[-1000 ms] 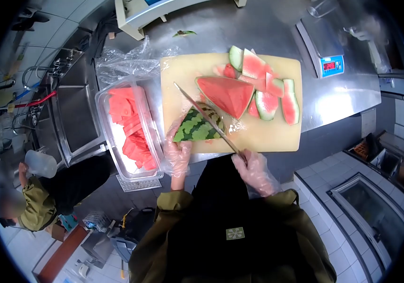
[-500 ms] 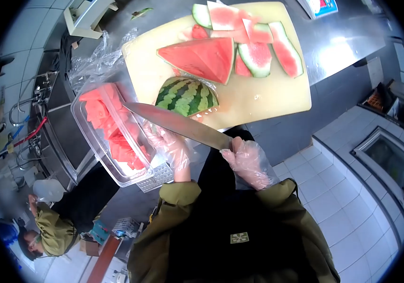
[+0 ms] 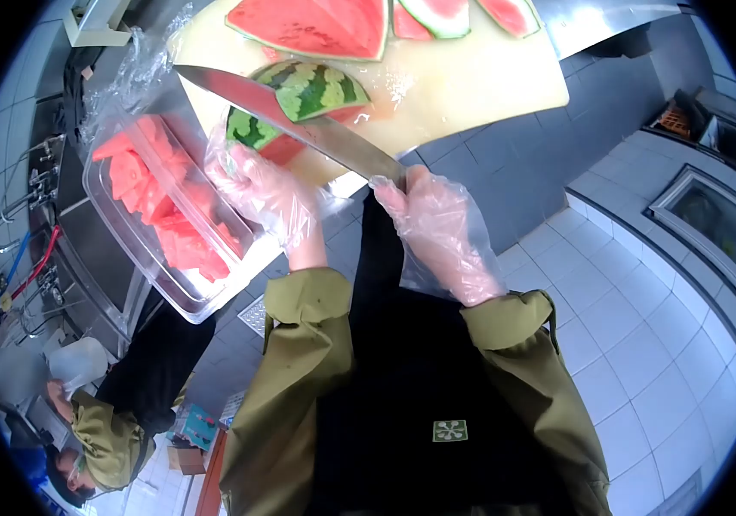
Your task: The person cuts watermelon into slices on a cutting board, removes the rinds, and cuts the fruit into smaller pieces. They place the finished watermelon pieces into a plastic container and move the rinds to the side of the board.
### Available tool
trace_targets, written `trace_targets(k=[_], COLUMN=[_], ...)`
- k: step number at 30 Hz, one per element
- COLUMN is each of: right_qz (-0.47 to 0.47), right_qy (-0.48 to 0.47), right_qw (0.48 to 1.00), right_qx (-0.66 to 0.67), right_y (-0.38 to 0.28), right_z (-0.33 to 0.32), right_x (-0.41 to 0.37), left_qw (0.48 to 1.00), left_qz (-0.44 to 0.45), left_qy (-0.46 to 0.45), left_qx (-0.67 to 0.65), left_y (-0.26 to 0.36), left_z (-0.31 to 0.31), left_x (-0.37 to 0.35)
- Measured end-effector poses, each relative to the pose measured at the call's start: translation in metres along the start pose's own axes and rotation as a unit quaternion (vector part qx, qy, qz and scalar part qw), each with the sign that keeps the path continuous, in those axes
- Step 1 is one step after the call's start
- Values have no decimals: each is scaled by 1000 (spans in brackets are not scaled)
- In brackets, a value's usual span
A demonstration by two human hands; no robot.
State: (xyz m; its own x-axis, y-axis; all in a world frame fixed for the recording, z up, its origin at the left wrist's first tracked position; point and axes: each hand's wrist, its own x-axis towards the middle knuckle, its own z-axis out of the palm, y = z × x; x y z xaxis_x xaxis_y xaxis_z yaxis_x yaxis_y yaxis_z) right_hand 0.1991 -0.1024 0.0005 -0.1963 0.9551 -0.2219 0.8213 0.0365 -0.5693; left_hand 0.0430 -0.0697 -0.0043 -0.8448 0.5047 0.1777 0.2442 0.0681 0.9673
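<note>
In a clear plastic glove, my right hand (image 3: 445, 228) grips a large knife (image 3: 333, 142) by its handle. The blade slants up and left over the cutting board (image 3: 471, 95). A striped watermelon piece (image 3: 320, 90), rind up, lies behind the blade. On the near side is another watermelon piece (image 3: 252, 131) with green rind and red flesh. My left hand (image 3: 269, 193), also gloved, has its fingers curled at this nearer piece's left end; the fingertips are partly hidden. A clear plastic tub (image 3: 174, 297) of red watermelon chunks (image 3: 157, 193) stands left of that hand.
A large red watermelon wedge (image 3: 316, 30) and cut rinds (image 3: 441, 17) lie at the back of the board. Crumpled plastic film (image 3: 135, 77) is left of it. A sink (image 3: 84, 236) and a person (image 3: 110, 430) are at the left.
The view has shifted, so the board sits higher. Both hands and the knife have come over the board's near edge. Striped rind now shows on both sides of the blade.
</note>
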Motion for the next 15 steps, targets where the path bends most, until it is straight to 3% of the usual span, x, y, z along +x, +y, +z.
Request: trace_targets(k=[3,4,7,9,11,12,15], right_qz=[33,44,60,58,86,87,117], right_qy=[-28,-31,-25,-6,-43,-37,-61], right_qw=[999,998,997,993,993,994,991], right_qx=[-13,-15,-49,-105,-71,-52,-26], right_y=[-12,-20,-40,-46,-47,-45,-45], right_z=[-11,-18,-25,-16,-15,-14,-12], right_x=[-1,-2,4,13,24,27,44], left_qw=[999,998,998,999,991,995,995], left_qz=[-36,-11,59,-25,-106,-101,-21], left_qy=[-2,-12,-23,-15,2,7,-12], left_qx=[0,53,6,-36,-79,-25,-96], left_y=[-2,0,-11,-10,-9,-15,-28], left_z=[-4,-4,-2,-3,-4,-6,-6], left_x=[-1,-1,2,0,1,3,5])
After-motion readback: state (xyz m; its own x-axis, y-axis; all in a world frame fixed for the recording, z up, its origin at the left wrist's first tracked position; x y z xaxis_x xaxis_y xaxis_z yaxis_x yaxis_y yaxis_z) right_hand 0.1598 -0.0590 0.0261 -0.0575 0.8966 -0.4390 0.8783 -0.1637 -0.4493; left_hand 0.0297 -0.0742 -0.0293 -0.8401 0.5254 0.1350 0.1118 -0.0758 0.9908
